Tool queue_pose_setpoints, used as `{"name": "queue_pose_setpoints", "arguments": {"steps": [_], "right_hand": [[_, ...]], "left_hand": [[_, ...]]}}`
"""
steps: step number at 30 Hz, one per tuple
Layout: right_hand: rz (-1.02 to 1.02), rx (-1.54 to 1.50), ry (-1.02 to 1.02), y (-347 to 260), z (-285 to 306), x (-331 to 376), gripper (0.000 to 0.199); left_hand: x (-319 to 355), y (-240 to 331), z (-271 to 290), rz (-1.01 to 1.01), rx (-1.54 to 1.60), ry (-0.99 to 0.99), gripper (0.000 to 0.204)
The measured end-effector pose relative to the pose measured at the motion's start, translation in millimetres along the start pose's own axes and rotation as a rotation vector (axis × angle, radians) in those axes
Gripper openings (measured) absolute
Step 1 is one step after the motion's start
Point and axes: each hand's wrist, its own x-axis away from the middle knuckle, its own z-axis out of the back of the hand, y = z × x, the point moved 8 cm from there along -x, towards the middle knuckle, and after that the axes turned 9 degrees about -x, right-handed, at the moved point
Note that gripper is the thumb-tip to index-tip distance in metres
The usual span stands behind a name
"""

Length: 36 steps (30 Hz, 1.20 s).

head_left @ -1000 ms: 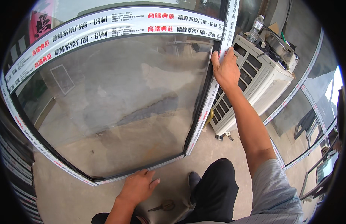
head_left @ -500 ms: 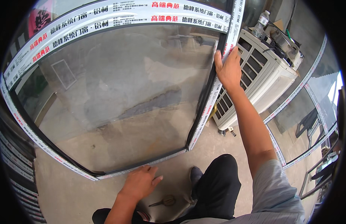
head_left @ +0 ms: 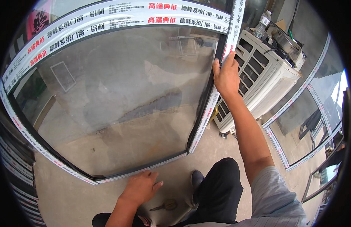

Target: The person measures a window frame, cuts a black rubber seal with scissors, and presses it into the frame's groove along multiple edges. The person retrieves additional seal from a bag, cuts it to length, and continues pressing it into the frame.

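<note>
A large glazed window sash [head_left: 198, 132] with a taped white frame and black gasket fills most of the view, held above the concrete floor. My right hand [head_left: 226, 75] grips its right edge high up, fingers wrapped around the frame. My left hand [head_left: 139, 187] presses against the bottom rail near its right end, fingers spread along the lower edge. Through the glass I see the floor.
A white air-conditioner outdoor unit [head_left: 266, 79] stands right behind the sash, with a plastic bottle [head_left: 263, 20] and clutter on top. More framed window panels [head_left: 296, 125] lean at the right. A small brown tool [head_left: 166, 206] lies on the floor by my black shoe [head_left: 196, 178].
The sash has risen and shifted slightly right in the view, my right hand riding up with its edge. My left hand stays under the bottom rail.
</note>
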Motion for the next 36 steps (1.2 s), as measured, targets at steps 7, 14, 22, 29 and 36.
{"name": "queue_pose_setpoints", "arguments": {"steps": [7,14,22,29,36], "right_hand": [[-0.047,-0.059,-0.021,1,0,7,0.081],[-0.004,0.033,-0.011,-2,-11,23,0.077],[0.1,-0.104,0.084,4,-10,45,0.08],[-0.028,-0.022,0.006,8,-21,47,0.079],[0.037,-0.091,-0.026,15,-24,74,0.084]], "left_hand": [[2,0,0,0.002,0.024,-0.012,0.04],[3,-4,-5,0.01,0.0,-0.056,0.041],[7,-3,2,0.024,0.012,-0.041,0.041],[7,-2,-3,-0.012,0.021,-0.026,0.04],[12,-5,-3,-0.007,0.009,0.009,0.04]]}}
